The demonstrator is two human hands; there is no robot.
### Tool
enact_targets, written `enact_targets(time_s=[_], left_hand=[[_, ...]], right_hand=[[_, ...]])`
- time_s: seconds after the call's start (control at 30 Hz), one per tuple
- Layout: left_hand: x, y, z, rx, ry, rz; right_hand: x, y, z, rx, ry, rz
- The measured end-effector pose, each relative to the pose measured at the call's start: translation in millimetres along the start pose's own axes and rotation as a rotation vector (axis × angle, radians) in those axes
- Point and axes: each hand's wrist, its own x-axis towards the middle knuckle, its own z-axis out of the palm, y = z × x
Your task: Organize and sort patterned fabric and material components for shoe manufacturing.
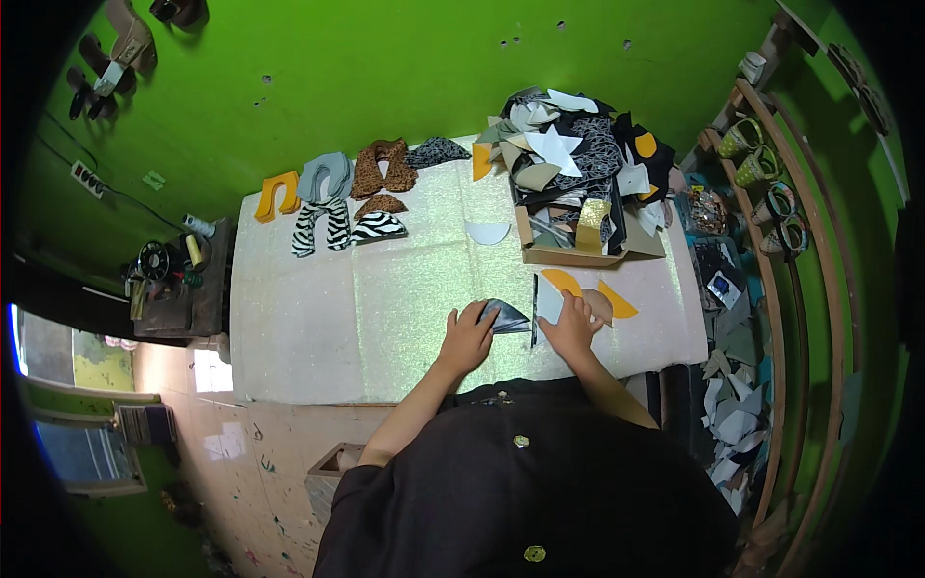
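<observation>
My left hand (466,339) rests on the table, its thumb apart and its fingertips on the left end of a dark grey, shiny half-moon piece (509,318). To its right, my right hand (570,329) spreads its thumb and fingers over a pale grey sheet piece (548,301) with a dark left edge. Around those fingers lie a yellow curved piece (560,280), a beige rounded piece (599,305) and another yellow piece (618,302). Part of the pale sheet is hidden under my right hand.
A cardboard box (570,256) heaped with scraps stands beyond my right hand. A white half-moon piece (488,233) lies left of it. Farther left are zebra-striped pieces (322,229), leopard-print pieces (383,168) and a yellow U-shaped piece (278,196). A wooden rack (809,222) holds sandals at right.
</observation>
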Motion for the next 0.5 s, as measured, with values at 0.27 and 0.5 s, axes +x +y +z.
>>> enact_targets(time_s=[0.27,0.5], left_hand=[[2.8,21.0,-19.9,-0.159,0.06,0.158],[5.8,52.0,-33.2,-0.249,0.086,0.209]], right_hand=[[14.9,18.9,10.6,0.31,-0.151,0.064],[9.8,-9.8,-0.5,1.009,0.14,-0.403]])
